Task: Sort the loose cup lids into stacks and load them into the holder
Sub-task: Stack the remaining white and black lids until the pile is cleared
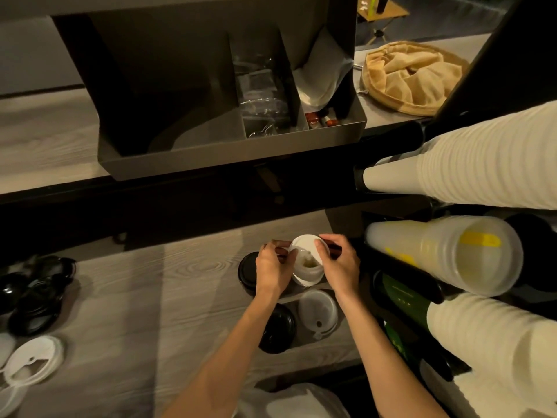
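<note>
A stack of white lids (306, 267) stands tilted on the wooden counter (144, 297), held from both sides. My left hand (272, 268) grips its left edge and my right hand (339, 263) grips its right edge. A black lid stack (247, 271) sits just left of it, partly behind my left hand. Nearer me lie another black lid stack (278, 328) and a translucent white lid stack (318, 313). Loose black lids (36, 294) and loose white lids (33, 362) lie at the counter's left edge.
A dark grey divided holder (232, 146) stands behind on the upper shelf, with plastic wrappers and sachets in its right sections. Stacked white paper cups (470, 164) and clear plastic cups (446, 251) jut in from the right. A tan cloth basket (413, 76) sits at back right.
</note>
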A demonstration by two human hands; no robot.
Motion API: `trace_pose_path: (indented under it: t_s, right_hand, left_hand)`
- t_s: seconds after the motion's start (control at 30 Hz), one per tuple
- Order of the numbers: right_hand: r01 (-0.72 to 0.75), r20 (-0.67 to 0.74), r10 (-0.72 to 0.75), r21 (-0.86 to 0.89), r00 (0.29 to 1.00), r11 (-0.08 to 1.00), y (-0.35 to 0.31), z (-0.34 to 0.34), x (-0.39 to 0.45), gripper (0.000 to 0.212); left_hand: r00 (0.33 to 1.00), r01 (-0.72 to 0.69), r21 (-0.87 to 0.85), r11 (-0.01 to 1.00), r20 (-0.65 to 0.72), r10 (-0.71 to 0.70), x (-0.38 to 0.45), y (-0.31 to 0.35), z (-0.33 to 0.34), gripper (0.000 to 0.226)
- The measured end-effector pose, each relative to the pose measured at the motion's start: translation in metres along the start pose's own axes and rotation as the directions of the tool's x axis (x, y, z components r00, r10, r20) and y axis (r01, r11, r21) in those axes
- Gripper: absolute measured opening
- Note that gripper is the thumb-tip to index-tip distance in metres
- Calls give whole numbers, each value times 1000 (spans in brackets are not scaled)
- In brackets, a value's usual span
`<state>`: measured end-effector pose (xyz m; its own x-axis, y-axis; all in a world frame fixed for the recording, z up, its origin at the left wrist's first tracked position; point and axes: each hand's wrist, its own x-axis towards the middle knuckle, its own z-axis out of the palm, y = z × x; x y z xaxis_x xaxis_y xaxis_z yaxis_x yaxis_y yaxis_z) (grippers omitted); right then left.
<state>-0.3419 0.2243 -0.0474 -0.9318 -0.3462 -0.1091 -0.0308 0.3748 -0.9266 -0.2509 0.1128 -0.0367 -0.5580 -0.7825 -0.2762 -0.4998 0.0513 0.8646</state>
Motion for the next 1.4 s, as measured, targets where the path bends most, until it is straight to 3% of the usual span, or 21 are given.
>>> trace_pose_path:
  t_s: [0.2,0.3,0.4,0.53,0.67,0.83,1.03,1.17,1.27,1.4]
  right_hand:
    - [7,19,-6,-42,1000,999,-2,0,0,16]
    - [55,-6,-57,-185,998,981,-9,6,-5,20]
    - [193,-9,-205,-306,979,932,-22,13,-10,24]
    - [447,-15,-467,-267,884,854,-50,30,-33,17]
    - [572,192,-544,-152,817,806,-79,94,-82,11]
    - [644,544,-520,-49,658,763,-90,184,-144,10]
    - [689,782,-457,48,425,724,-110,281,-207,17]
    - [745,914,-296,-10,277,667,-143,346,-227,41]
    - [844,964,-189,-60,188,534,-171,404,-232,73]
    - [988,1000,-14,-13,16,155,-184,474,-237,96]
  left_hand:
    - [1000,3,62,998,-23,-1,3,4,3,16]
    - [997,-79,100,992,19,78,-4,4,-4,16]
    - [987,-162,12,987,-22,162,-13,4,-28,16]
    - [980,-199,47,979,-15,200,-27,-15,-86,13]
    - [985,-67,66,996,-156,76,-50,-80,-172,6]
    - [928,115,58,992,-362,-87,-92,-152,-268,4]
    - [824,261,-97,961,-497,-274,-121,-209,-358,6]
    - [726,361,-105,927,-592,-350,-128,-245,-401,12]
    - [670,502,103,858,-674,-311,-137,-268,-424,40]
    - [677,604,132,786,-604,-420,-150,-295,-442,89]
